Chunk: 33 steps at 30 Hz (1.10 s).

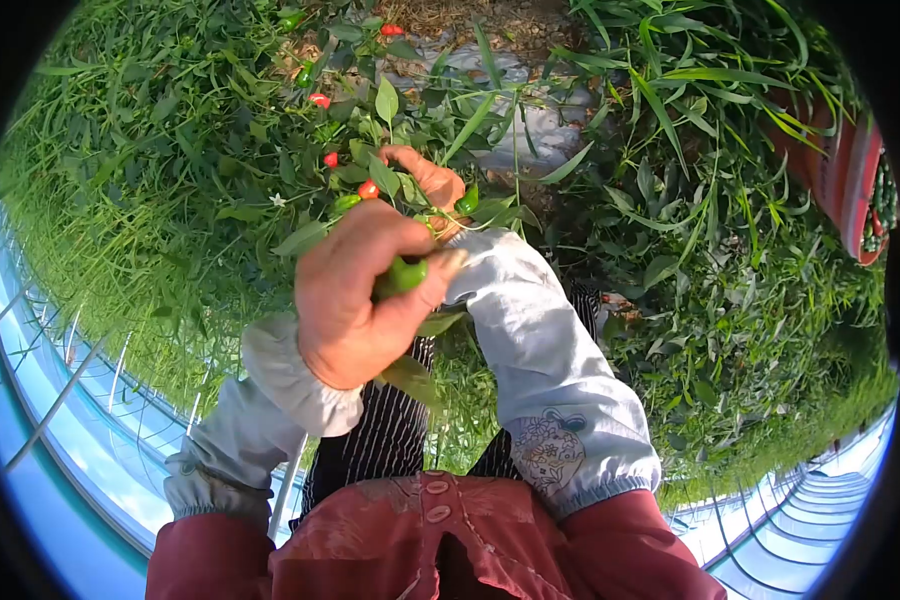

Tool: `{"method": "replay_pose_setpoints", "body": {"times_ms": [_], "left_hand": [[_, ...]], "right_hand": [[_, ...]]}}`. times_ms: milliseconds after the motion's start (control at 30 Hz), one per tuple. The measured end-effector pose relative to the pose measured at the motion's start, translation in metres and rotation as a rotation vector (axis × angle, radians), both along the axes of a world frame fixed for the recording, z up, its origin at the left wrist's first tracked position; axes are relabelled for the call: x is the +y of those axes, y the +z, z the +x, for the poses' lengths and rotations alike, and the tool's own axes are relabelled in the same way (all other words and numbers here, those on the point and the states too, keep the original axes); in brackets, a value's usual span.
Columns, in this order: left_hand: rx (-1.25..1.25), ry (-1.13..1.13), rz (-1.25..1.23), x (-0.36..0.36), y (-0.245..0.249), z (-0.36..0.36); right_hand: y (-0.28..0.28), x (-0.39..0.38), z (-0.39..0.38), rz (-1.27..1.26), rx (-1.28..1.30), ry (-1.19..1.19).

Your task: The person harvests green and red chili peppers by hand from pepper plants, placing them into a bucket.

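My left hand [345, 285] is closed around a green pepper [402, 277], with the thumb along its near side. Just beyond it, my right hand [430, 182] reaches in among the pepper plant's leaves [387, 100] with bent fingers. The left hand partly covers it, so what it grips is hidden. Another green pepper [467, 200] shows at the right hand's edge. A red pepper [369, 189] hangs close to both hands, and a smaller red one [331, 160] shows farther up the plant.
More red peppers [319, 100] dot the foliage toward the top. Grey ground sheeting [530, 130] lies between plant rows. At the far right stands a red striped sack [850, 190] with green and red peppers inside. Long grass blades [710, 75] hang over the upper right.
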<state>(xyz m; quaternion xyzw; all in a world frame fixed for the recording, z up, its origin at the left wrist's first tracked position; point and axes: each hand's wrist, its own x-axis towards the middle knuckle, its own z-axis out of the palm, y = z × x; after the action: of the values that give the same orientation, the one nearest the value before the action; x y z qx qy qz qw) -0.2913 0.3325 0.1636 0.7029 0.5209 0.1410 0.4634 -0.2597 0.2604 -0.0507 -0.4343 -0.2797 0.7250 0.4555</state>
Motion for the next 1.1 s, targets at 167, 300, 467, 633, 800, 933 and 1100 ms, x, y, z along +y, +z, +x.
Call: {"method": "replay_pose_setpoints", "body": {"times_ms": [167, 300, 467, 633, 800, 933, 1100], "left_hand": [[0.468, -0.038, -0.533, 0.043, -0.089, -0.092], [0.530, -0.174, -0.573, 0.025, -0.123, -0.084], [0.595, -0.231, -0.255, -0.003, -0.099, -0.065], [0.503, -0.269, -0.122, -0.017, -0.079, -0.053], [0.341, -0.298, 0.021, -0.025, -0.066, -0.053], [0.383, -0.407, -0.158, -0.035, -0.047, -0.059], [0.164, -0.434, -0.408, -0.039, -0.014, -0.037]], "right_hand": [[-0.004, -0.010, -0.001, -0.130, -0.027, -0.047], [0.008, -0.010, 0.012, -0.114, -0.252, 0.082], [-0.013, -0.026, 0.003, 0.134, -0.161, -0.106], [-0.024, -0.011, 0.018, -0.107, 0.233, 0.085], [0.007, -0.009, 0.020, 0.132, -0.493, 0.232], [0.036, -0.009, 0.019, 0.213, -0.667, 0.400], [0.044, -0.019, 0.012, 0.055, -0.650, 0.638]]}}
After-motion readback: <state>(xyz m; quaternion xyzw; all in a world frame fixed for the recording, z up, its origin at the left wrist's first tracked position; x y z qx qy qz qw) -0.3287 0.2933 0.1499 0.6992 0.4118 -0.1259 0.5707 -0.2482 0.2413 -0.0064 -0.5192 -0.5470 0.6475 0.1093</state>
